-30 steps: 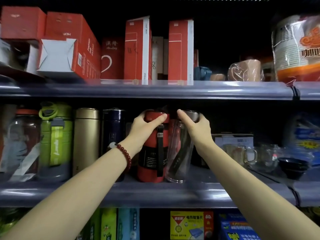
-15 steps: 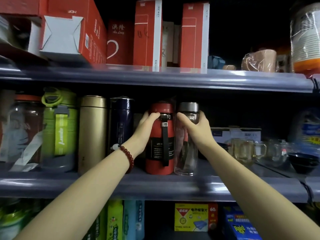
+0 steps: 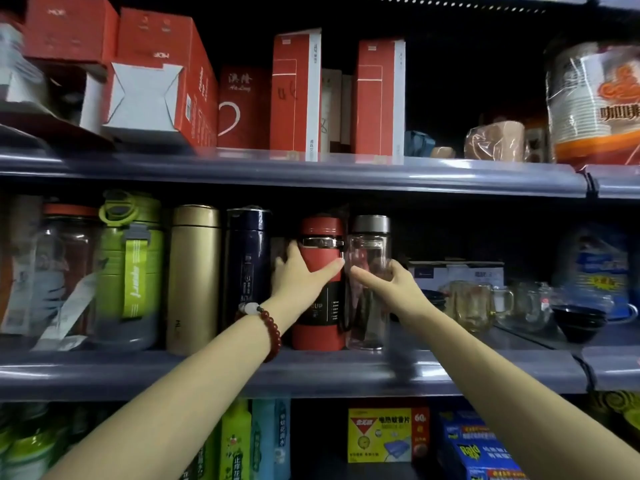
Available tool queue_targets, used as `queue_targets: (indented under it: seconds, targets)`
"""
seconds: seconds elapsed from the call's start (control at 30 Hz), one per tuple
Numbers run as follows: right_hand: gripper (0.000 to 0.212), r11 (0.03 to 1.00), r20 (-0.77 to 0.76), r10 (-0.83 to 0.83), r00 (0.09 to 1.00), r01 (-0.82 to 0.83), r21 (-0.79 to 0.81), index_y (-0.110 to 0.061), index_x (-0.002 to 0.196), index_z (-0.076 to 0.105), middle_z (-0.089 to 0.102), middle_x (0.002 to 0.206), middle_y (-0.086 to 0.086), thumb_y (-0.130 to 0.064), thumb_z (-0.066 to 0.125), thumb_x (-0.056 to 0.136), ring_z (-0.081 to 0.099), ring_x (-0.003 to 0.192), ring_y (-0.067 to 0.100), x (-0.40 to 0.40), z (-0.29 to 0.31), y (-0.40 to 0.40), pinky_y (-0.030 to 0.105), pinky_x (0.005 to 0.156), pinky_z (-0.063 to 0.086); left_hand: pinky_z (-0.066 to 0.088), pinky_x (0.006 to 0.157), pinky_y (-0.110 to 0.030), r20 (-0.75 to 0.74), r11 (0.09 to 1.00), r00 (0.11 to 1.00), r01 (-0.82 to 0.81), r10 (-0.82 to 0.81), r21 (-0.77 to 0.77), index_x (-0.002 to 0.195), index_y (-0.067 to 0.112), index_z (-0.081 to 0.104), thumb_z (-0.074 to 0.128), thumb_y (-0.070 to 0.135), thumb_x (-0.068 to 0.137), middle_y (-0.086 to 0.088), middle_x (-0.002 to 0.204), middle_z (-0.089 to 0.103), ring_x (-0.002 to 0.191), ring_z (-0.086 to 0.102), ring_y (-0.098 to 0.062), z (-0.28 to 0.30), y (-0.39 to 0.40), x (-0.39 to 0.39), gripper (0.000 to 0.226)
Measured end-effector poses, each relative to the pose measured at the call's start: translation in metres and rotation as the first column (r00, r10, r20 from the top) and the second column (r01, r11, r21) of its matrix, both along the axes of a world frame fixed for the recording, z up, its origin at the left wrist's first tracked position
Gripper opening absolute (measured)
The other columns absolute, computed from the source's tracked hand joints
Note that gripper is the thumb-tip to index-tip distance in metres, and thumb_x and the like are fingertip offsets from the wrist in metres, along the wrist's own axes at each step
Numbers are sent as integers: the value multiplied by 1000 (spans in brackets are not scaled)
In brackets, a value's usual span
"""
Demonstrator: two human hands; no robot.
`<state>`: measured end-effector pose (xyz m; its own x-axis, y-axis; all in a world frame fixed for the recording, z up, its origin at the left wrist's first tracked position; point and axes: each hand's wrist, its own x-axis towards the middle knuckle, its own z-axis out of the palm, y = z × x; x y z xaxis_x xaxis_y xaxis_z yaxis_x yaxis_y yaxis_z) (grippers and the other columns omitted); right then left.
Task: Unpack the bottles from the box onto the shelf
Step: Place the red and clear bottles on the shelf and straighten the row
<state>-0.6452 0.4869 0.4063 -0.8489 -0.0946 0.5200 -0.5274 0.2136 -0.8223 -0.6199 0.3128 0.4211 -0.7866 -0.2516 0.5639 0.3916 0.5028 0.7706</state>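
A red flask (image 3: 322,233) with a black band stands upright on the middle shelf (image 3: 346,372). Right beside it stands a clear glass bottle (image 3: 369,251) with a grey metal cap. My left hand (image 3: 301,278) wraps round the red flask at mid-height, thumb across its front. My right hand (image 3: 388,285) holds the clear bottle at mid-height, thumb in front and fingers round its right side. To their left stand a navy flask (image 3: 247,258), a gold flask (image 3: 194,271) and a green bottle (image 3: 133,265). No unpacking box is in view.
Glass mugs (image 3: 471,306) and dark bowls (image 3: 578,323) fill the shelf to the right, with a box (image 3: 453,271) behind. Red cartons (image 3: 294,95) line the upper shelf. A large clear jar (image 3: 65,271) stands far left. Packaged goods sit on the shelf below.
Both bottles went from tilted with hands at their tops to standing upright on the shelf. My hands slid down from the caps to the bottles' middles.
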Motion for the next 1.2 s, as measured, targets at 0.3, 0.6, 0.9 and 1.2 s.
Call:
queue_targets:
  seconds: [0.3,0.6,0.9,1.2]
  targets:
    - [81,988,91,-68,994,54,147,-21,122,47,63,111,4,-58,82,58,64,95,19,-2,-7,9,29,70,49,43,101,-34,122,959,952,274,-282,77,142,41,26,87,35,59,13,128,53,124,49,-14,-36,-24,2,104]
    - [78,996,67,-20,998,14,91,-20,138,41,58,115,-3,-46,77,74,59,101,12,14,-14,7,23,80,46,45,102,-40,167,992,978,125,-127,26,147,39,6,88,38,55,1,134,54,122,52,-24,-46,-13,-1,123]
    - [75,998,84,24,996,-29,59,-23,137,42,55,123,0,-45,77,74,57,115,20,12,-20,11,32,90,48,43,106,-42,180,982,965,186,-190,43,145,45,5,90,38,48,5,134,54,122,53,-21,-49,-17,3,129]
    - [34,936,303,348,887,-347,-60,-24,123,47,61,120,1,-21,61,92,64,102,14,20,-8,25,32,80,57,42,106,-40,151,979,967,200,-205,50,145,44,8,90,32,54,5,133,55,120,53,-20,-49,-17,4,123]
